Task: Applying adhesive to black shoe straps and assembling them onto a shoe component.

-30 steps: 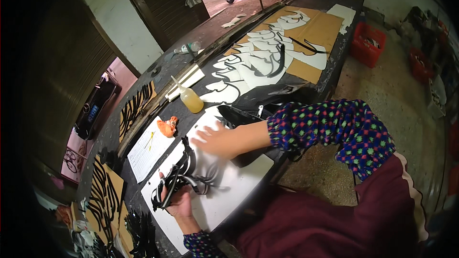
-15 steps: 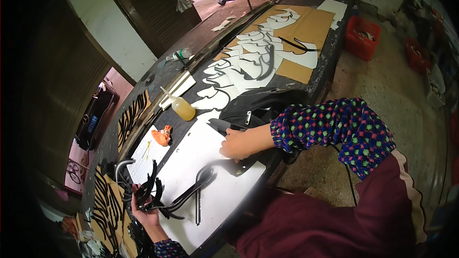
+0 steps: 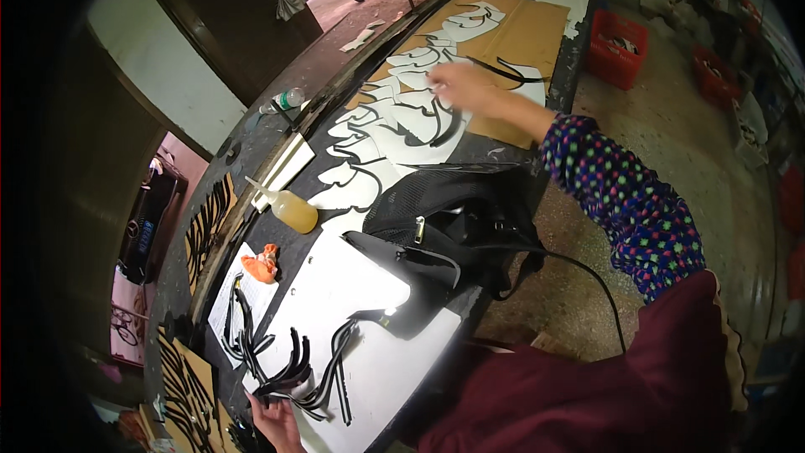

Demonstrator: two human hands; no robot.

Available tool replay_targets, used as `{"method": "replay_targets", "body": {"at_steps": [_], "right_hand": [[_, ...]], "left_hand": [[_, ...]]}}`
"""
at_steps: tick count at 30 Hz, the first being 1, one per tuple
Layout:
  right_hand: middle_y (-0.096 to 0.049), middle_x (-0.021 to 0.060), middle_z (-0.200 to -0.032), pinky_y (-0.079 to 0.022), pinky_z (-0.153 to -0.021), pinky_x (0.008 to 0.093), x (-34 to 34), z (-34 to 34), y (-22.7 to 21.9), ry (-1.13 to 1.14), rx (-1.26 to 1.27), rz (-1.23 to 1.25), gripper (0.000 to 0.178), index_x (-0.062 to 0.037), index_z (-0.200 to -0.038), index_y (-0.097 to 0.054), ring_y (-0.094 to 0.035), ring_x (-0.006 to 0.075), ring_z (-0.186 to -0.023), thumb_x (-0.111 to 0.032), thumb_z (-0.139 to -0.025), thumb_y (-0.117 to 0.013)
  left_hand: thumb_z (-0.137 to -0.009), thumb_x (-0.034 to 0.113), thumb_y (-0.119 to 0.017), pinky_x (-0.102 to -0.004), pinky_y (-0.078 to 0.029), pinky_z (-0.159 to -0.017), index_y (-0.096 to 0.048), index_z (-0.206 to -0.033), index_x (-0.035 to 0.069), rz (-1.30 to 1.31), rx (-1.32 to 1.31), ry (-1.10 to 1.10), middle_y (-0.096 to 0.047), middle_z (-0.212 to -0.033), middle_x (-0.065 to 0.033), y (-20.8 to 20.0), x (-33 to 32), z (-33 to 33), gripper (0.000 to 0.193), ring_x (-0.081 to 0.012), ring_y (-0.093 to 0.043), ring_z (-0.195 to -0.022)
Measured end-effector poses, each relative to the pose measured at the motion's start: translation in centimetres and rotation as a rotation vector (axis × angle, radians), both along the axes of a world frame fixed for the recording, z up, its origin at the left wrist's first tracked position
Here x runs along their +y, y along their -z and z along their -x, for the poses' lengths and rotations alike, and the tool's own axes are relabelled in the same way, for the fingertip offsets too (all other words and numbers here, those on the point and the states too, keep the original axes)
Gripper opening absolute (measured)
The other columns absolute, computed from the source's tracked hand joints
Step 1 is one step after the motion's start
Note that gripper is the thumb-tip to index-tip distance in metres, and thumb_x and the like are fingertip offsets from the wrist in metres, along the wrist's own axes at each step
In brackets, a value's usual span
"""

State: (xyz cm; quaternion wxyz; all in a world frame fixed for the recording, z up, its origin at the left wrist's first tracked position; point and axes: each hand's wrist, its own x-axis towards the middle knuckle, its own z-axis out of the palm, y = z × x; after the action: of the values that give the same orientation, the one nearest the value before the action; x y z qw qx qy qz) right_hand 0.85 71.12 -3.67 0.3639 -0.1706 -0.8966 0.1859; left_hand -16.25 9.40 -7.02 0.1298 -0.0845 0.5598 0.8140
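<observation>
My left hand (image 3: 275,421), at the lower left, holds the near end of a loose bunch of black strips with pale edges (image 3: 289,377). The strips fan out over a white board (image 3: 335,285) and a written sheet of paper (image 3: 220,306). My right hand (image 3: 463,88) is stretched far out over white cut pieces with black curved edging (image 3: 390,117), which lie on brown cardboard (image 3: 524,29). Its fingers are bent and smeared by motion, so whether they hold anything is unclear. A black mesh bag (image 3: 444,201) lies between my hands.
A squeeze bottle of yellow liquid (image 3: 293,211) stands beside the board, near a crumpled orange cloth (image 3: 261,263). More black strips lie on cardboard (image 3: 189,377) at the left. A plastic bottle (image 3: 288,101) lies farther back. A red basket (image 3: 619,49) stands on the floor at right.
My right hand has moved from the white board by the bag far forward to the white pieces. My left hand has lowered, and its strips now spread over the board and paper.
</observation>
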Motion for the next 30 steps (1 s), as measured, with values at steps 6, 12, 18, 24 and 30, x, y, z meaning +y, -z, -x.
{"method": "replay_targets", "body": {"at_steps": [6, 12, 18, 24, 30], "right_hand": [[-0.055, 0.0189, -0.117, -0.041, -0.087, 0.0509, 12.9, -8.4, 7.7, 0.707, -0.528, 0.005, 0.032, 0.0008, -0.11, -0.053, -0.051, 0.0357, -0.11, -0.022, -0.087, -0.055], [-0.052, 0.0159, -0.123, -0.037, -0.088, 0.0577, 13.3, -9.1, 7.0, 0.653, -0.655, 0.093, 0.033, -0.0007, -0.108, -0.054, -0.046, 0.0324, -0.119, -0.026, -0.088, -0.056], [-0.061, 0.0242, -0.09, -0.048, -0.075, 0.0429, 13.2, -5.8, 5.7, 0.497, -0.557, 0.08, 0.03, 0.009, -0.096, -0.054, -0.06, 0.0391, -0.088, -0.015, -0.079, -0.057], [-0.062, 0.0305, -0.09, -0.051, -0.076, 0.0442, 5.4, 2.5, 5.1, 0.29, -0.502, 0.325, 0.035, 0.0111, -0.093, -0.061, -0.063, 0.0418, -0.084, -0.018, -0.075, -0.056], [-0.062, 0.0291, -0.096, -0.05, -0.076, 0.0484, 4.2, 3.8, 6.1, 0.438, -0.424, 0.334, 0.029, 0.008, -0.093, -0.064, -0.061, 0.0441, -0.089, -0.014, -0.076, -0.055]], "left_hand": [[-0.089, 0.032, -0.06, -0.038, -0.046, -0.082, -0.051, -0.113, -0.003, 0.256, -0.059, 0.059, -0.053, -0.105, -0.0136, 2.1, -4.5, -0.7, 0.043, -0.0265, -0.052, -0.098], [-0.09, 0.034, -0.057, -0.035, -0.047, -0.073, -0.049, -0.114, 0.0, 0.343, 0.039, 0.047, -0.054, -0.104, -0.0115, 2.6, -3.5, -2.2, 0.042, -0.0245, -0.054, -0.092], [-0.094, 0.029, -0.054, -0.0267, -0.043, -0.057, -0.049, -0.097, 0.009, 0.398, 0.206, -0.144, -0.048, -0.074, 0.0011, 1.4, 2.0, -5.2, 0.021, -0.0118, -0.049, -0.067], [-0.097, 0.019, -0.041, -0.031, -0.042, -0.085, -0.04, -0.132, -0.002, 0.673, 0.319, -0.079, -0.041, -0.125, -0.0184, 1.7, 1.0, -7.9, 0.041, -0.0242, -0.048, -0.103], [-0.097, 0.016, -0.032, -0.0364, -0.037, -0.097, -0.037, -0.132, -0.009, 1.008, 0.419, 0.089, -0.028, -0.14, -0.0292, -1.1, 3.2, -9.5, 0.044, -0.034, -0.044, -0.116]]}}
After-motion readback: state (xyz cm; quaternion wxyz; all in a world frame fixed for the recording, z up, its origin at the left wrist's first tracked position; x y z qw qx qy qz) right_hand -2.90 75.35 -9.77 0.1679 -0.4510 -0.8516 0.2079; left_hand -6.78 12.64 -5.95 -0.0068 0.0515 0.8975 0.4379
